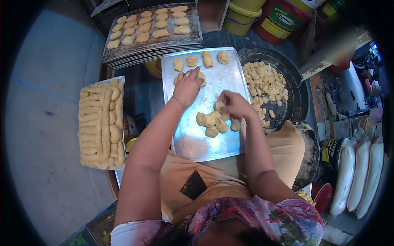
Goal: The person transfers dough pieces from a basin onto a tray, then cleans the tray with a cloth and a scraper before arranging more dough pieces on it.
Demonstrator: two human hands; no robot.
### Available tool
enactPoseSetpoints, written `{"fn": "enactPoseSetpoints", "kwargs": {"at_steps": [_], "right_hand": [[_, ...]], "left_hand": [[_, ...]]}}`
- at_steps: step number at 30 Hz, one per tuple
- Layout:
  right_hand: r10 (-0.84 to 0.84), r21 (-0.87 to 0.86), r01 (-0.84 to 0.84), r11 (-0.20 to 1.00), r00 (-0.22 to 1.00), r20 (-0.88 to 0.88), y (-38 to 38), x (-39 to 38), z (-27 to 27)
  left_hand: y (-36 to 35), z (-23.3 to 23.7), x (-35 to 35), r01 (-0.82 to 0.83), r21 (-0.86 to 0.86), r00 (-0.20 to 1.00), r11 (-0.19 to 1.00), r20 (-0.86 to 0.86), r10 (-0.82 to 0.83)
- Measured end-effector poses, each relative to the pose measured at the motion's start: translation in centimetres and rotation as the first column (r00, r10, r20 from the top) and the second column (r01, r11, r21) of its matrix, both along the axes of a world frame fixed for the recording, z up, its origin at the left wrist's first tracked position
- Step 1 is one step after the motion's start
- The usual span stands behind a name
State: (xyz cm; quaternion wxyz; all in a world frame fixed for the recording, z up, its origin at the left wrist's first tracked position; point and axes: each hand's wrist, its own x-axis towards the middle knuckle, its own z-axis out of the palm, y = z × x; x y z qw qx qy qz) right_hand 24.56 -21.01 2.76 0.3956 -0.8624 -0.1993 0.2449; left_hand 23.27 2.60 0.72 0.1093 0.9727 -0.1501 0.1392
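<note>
A shiny metal baking tray (193,143) lies across the lap, with several shaped dough pieces (192,61) lined up along its far end. Just below that row, my left hand (189,87) has its fingers closed over a dough piece (201,78) that shows partly beside them. A small clump of dough lumps (212,119) rests at the tray's middle. Right of the clump, my right hand (236,105) is closed on a dough lump (219,106), its fingertips partly hidden. Another lump (235,125) shows below that hand.
At right, a round dark pan (293,94) holds many cut dough pieces. A stack of trays (154,48) bearing shaped dough stands at the far left. Dough rolls fill another tray (122,135) at left. Buckets (281,22) stand at the back, and long white bags (361,172) at right.
</note>
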Motion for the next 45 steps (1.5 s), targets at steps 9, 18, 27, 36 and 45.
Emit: {"fn": "enactPoseSetpoints", "kwargs": {"at_steps": [9,18,27,36,45], "right_hand": [[-0.374,0.317,0.303,0.899,0.907,0.194,5.7,6.9,-3.5],[0.026,-0.227,-0.048,0.973,0.995,-0.101,-5.0,-1.6,0.2],[-0.378,0.157,0.344,0.926,0.823,0.424,-0.6,4.8,-3.2],[-0.464,0.146,0.446,0.883,0.78,0.42,3.1,5.4,-2.4],[-0.265,0.036,0.322,0.946,0.702,0.661,3.3,7.3,-5.8]], "left_hand": [[-0.4,-0.3,0.4,-0.039,0.049,0.996,0.998,-0.076,0.043],[-2.6,-0.4,-0.1,0.061,0.067,0.982,0.996,-0.184,-0.047],[-1.8,3.6,-1.7,0.043,-0.137,0.839,0.99,-0.534,-0.111],[-0.6,0.4,-5.6,0.142,-0.398,0.742,0.906,-0.564,-0.364],[3.1,0.9,-4.2,-0.234,-0.174,0.833,0.956,-0.543,0.105]]}}
